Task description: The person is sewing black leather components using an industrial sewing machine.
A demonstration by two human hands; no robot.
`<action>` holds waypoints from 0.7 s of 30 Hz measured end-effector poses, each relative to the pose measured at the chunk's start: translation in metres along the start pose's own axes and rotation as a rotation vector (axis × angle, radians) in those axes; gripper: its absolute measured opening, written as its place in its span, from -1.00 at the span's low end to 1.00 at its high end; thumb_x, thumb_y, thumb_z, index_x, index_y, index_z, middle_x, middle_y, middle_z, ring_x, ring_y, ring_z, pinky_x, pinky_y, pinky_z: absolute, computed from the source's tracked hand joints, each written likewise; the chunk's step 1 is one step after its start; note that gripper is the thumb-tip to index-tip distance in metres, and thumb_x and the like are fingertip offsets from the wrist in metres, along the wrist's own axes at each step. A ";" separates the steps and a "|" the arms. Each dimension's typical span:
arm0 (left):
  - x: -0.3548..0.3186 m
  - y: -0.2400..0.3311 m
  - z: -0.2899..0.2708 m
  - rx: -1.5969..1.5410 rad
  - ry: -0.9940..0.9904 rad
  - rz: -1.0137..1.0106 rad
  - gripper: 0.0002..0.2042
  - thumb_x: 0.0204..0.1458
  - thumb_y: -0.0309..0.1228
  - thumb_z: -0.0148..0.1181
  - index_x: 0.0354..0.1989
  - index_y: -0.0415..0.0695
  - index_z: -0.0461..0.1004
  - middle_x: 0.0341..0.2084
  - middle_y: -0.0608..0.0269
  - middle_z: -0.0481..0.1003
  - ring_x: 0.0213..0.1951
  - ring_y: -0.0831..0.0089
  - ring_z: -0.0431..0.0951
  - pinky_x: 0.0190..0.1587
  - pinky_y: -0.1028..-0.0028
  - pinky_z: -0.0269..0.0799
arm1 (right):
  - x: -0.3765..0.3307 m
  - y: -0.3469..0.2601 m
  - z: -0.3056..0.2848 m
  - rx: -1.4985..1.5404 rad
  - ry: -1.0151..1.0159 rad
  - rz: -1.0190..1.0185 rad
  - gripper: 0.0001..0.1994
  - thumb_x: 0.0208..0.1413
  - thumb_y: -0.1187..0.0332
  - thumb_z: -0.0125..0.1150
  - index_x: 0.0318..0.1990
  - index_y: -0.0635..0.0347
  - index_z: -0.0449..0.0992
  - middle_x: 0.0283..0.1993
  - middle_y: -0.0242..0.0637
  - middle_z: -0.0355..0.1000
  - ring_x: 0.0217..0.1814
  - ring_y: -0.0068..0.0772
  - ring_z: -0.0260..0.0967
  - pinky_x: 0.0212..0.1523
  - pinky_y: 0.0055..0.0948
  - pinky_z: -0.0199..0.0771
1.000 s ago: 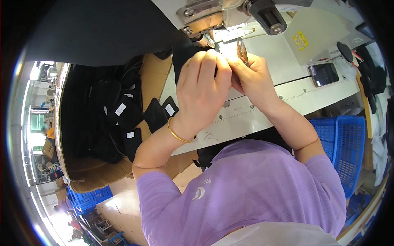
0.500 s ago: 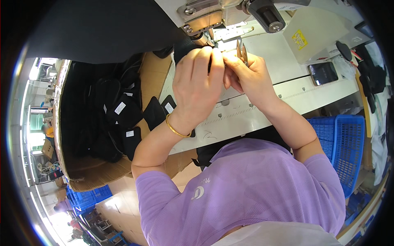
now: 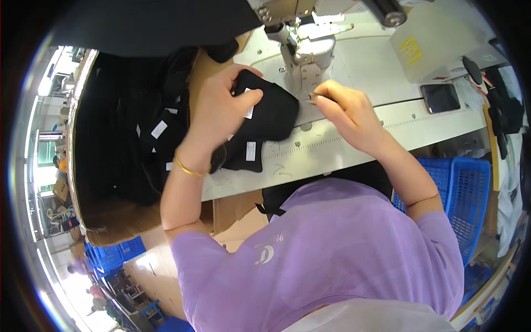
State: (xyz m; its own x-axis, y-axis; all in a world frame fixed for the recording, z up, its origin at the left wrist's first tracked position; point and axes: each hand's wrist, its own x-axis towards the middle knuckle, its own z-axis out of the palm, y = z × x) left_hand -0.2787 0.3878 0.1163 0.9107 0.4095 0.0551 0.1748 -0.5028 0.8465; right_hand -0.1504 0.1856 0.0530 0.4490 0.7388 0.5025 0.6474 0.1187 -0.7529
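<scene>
A black fabric piece [image 3: 274, 108] with a white label is gripped in my left hand [image 3: 218, 108], the thumb pressed on its face by the label. It is held over the left part of the white sewing machine table [image 3: 343, 133]. Beneath it lies another black labelled piece [image 3: 240, 155]. My right hand [image 3: 348, 113] is closed beside the machine's post, on thread snips [image 3: 313, 99]; only a small tip shows at the fingers, the rest being hidden in the hand. The sewing machine [image 3: 307, 61] stands just beyond both hands.
At left, a cardboard box [image 3: 121, 227] holds a heap of black pieces [image 3: 138, 133] with white labels. A phone [image 3: 440, 98] lies on the table at right. Blue plastic baskets [image 3: 467, 205] stand below the table's right end. A dark panel [image 3: 155, 27] overhangs the upper left.
My left hand has drawn the black piece away from the needle area, left and nearer. My hands have parted; the snips' blades, upright before, are now mostly hidden in my right hand.
</scene>
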 end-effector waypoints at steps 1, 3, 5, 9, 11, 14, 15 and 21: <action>-0.001 -0.005 -0.010 -0.299 -0.182 -0.157 -0.74 -0.08 -0.53 0.20 -0.16 -0.27 0.52 -0.35 0.29 0.55 -0.33 0.60 0.53 -0.24 0.61 0.44 | 0.000 0.002 0.003 0.011 -0.013 0.006 -0.76 0.21 0.23 0.09 -0.30 0.26 0.46 -0.50 -0.19 0.41 -0.54 -0.26 0.39 -0.51 -0.38 0.34; 0.000 -0.001 -0.009 -0.471 -0.305 -0.294 -0.74 -0.09 -0.51 0.19 -0.17 -0.29 0.52 -0.35 0.27 0.56 -0.34 0.60 0.54 -0.24 0.63 0.44 | 0.001 0.010 0.009 -0.240 0.015 -0.083 -0.75 0.15 0.21 0.21 -0.32 0.24 0.45 -0.47 -0.21 0.43 -0.51 -0.21 0.41 -0.50 -0.36 0.37; 0.000 -0.007 -0.004 -0.519 -0.365 -0.326 -0.73 -0.09 -0.50 0.18 -0.16 -0.28 0.51 -0.35 0.27 0.56 -0.34 0.61 0.54 -0.24 0.64 0.44 | -0.001 0.014 0.017 -0.228 0.047 -0.100 -0.72 0.10 0.17 0.27 -0.34 0.23 0.44 -0.48 -0.24 0.42 -0.51 -0.23 0.41 -0.50 -0.35 0.37; 0.003 -0.012 0.002 -0.621 -0.515 -0.372 -0.69 -0.09 -0.49 0.16 -0.11 -0.28 0.49 -0.35 0.28 0.56 -0.35 0.65 0.54 -0.26 0.67 0.43 | 0.003 0.016 0.015 -0.193 -0.032 -0.221 -0.72 0.08 0.18 0.29 -0.35 0.23 0.44 -0.50 -0.26 0.40 -0.52 -0.26 0.41 -0.53 -0.35 0.36; 0.007 -0.015 0.005 -0.646 -0.546 -0.375 -0.71 -0.08 -0.51 0.18 -0.12 -0.26 0.50 -0.36 0.29 0.55 -0.37 0.64 0.54 -0.28 0.64 0.45 | 0.003 0.021 0.013 -0.183 -0.061 -0.281 -0.73 0.07 0.19 0.30 -0.36 0.22 0.44 -0.51 -0.27 0.39 -0.54 -0.26 0.40 -0.54 -0.35 0.36; 0.007 -0.020 0.011 -0.619 -0.524 -0.344 -0.74 -0.06 -0.54 0.18 -0.14 -0.24 0.51 -0.35 0.29 0.55 -0.37 0.62 0.54 -0.29 0.62 0.46 | -0.003 0.029 0.005 -0.280 -0.149 -0.304 -0.81 0.08 0.32 0.27 -0.31 0.27 0.46 -0.45 -0.22 0.40 -0.48 -0.24 0.40 -0.49 -0.38 0.36; 0.008 -0.022 0.012 -0.565 -0.472 -0.312 -0.76 -0.05 -0.54 0.17 -0.15 -0.23 0.51 -0.33 0.27 0.55 -0.35 0.62 0.54 -0.28 0.62 0.46 | -0.005 0.027 0.004 -0.206 -0.087 -0.279 -0.79 0.03 0.29 0.31 -0.32 0.23 0.47 -0.47 -0.24 0.40 -0.51 -0.24 0.40 -0.51 -0.38 0.36; 0.002 -0.042 0.010 -0.890 -0.483 -0.385 -0.75 0.11 -0.39 0.18 -0.12 -0.31 0.51 -0.25 0.18 0.55 -0.19 0.49 0.53 -0.07 0.53 0.43 | -0.027 0.001 0.008 -0.242 -0.140 -0.375 -0.74 -0.08 0.31 0.42 -0.28 0.17 0.47 -0.45 -0.27 0.43 -0.54 -0.32 0.40 -0.53 -0.45 0.38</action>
State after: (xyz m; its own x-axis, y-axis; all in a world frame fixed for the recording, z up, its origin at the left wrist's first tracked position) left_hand -0.2804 0.4020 0.0760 0.9381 -0.0196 -0.3458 0.3233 0.4080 0.8538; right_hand -0.1671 0.1710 0.0355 0.0796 0.7589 0.6463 0.8817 0.2489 -0.4008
